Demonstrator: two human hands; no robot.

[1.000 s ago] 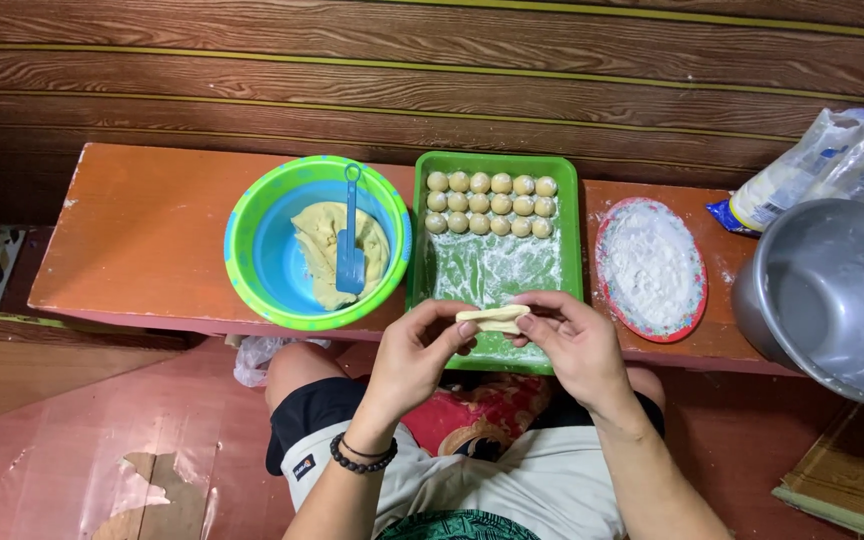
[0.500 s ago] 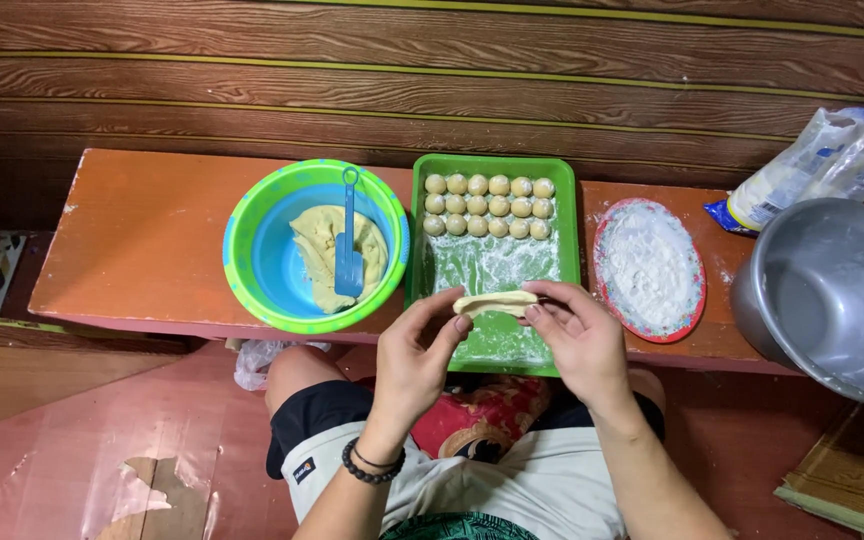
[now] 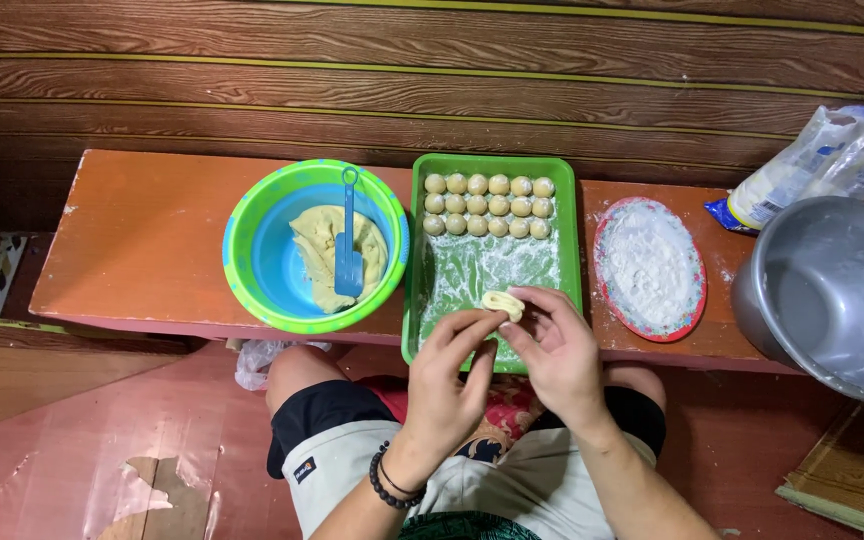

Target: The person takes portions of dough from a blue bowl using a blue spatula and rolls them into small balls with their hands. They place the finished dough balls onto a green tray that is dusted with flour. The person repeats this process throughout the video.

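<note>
— Yellow dough (image 3: 502, 303) sits between the person's two hands now. See it? It looks short and curled, like a little folded lump.

— A second ago it was a long thin stick, stretched flat between the fingertips. So the ends have come together.

— Yes. The left hand (image 3: 452, 375) pinches the near left side of it with thumb and fingers. The right hand (image 3: 555, 350) pinches the right side. Both hands grip the same small piece.

— Where is the piece?

— Up in the air, just over the near part of the green tray (image 3: 417, 290). It does not touch the tray.

— What does the change mean?

— It looks as if the stick is being folded or rolled up into a new shape. The shaping seems partly done, not finished.

— What is on the tray?

— Three rows of small dough balls (image 3: 489, 205) at the far end. White flour dusts the middle.

— And to the left?

— A green and blue bowl (image 3: 252, 240) with more soft dough and a blue scraper (image 3: 349, 240) standing in it. Nothing there has moved.

— To the right?

— A red plate (image 3: 697, 300) heaped with flour, then a big grey pot (image 3: 822, 290), and a bag (image 3: 822, 165) behind it. All of them rest on an orange bench (image 3: 142, 240).
</note>
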